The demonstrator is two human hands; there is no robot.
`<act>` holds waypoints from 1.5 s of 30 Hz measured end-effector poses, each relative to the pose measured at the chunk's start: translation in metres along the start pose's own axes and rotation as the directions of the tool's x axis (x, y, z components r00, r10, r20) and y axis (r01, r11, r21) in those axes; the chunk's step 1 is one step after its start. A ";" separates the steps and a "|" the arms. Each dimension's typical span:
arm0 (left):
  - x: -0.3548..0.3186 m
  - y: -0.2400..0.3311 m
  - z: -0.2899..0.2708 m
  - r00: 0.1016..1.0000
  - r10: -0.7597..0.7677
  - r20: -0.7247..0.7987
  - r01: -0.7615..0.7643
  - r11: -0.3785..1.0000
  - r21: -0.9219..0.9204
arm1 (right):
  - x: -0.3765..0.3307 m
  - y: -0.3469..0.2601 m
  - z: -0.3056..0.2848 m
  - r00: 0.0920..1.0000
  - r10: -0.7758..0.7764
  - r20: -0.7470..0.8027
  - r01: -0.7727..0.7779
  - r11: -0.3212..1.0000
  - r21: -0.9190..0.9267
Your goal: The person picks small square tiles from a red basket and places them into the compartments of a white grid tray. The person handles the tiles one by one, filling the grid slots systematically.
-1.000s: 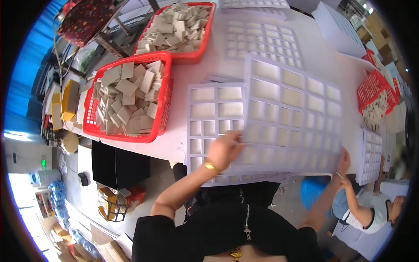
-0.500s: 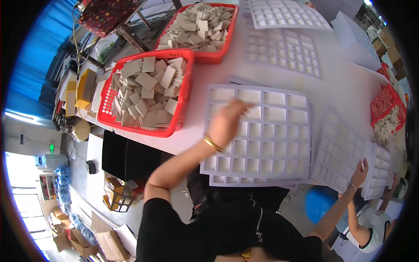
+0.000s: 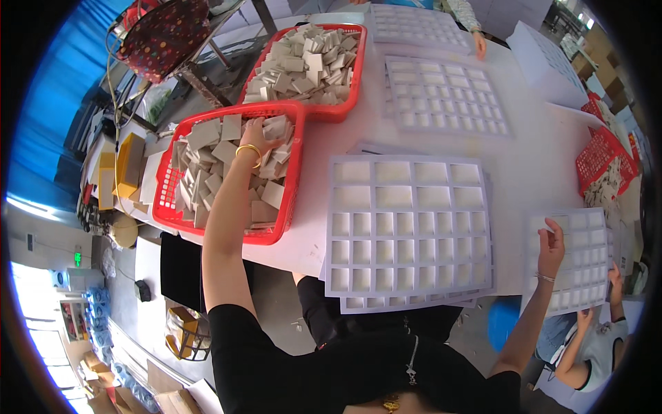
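**Left hand in the red basket, right hand on a side tray**

You stand at a white table (image 3: 545, 172). Directly in front of you lies a stack of white grid trays (image 3: 410, 231), its near edge hanging a little over the table edge. To the left of it sits the red basket (image 3: 293, 186) full of pale square pieces (image 3: 207, 162); a second red basket (image 3: 345, 103) stands just behind it. Your left hand (image 3: 258, 131) reaches into the near basket, fingers down among the pieces; it may be closing on some, but I cannot tell. Your right hand (image 3: 552, 248) rests half-open, thumb and fingers on the edge of a smaller grid tray (image 3: 583, 259) at the right.
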State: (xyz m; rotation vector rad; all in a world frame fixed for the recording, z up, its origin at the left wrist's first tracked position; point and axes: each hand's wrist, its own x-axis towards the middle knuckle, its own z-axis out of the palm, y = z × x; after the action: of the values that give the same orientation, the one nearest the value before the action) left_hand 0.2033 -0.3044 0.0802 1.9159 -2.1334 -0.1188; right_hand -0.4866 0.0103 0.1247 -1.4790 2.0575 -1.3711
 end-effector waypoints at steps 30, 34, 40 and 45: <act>-0.110 0.236 -0.068 0.663 0.709 -0.239 -0.748 0.632 -0.201 | -0.002 -0.202 0.272 0.366 -0.314 0.876 -0.920 0.021 0.392; -0.117 0.243 -0.048 0.634 0.692 -0.345 -0.773 0.567 -0.284 | -0.006 -0.201 0.264 0.360 -0.320 0.877 -0.893 0.155 0.423; -0.114 0.262 -0.048 0.815 0.533 -0.227 -0.553 0.600 -0.578 | -0.004 -0.185 0.251 0.477 -0.349 0.807 -0.852 0.039 0.521; -0.098 0.258 -0.042 0.768 0.641 0.014 -0.506 0.619 -0.601 | -0.004 -0.164 0.247 0.558 -0.216 0.801 -0.813 0.055 0.580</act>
State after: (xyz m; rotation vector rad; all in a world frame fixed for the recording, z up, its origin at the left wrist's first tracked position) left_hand -0.0258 -0.1712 0.1678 0.8433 -2.3829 -0.7807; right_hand -0.2225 -0.1243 0.1261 -0.5135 0.4270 -1.0796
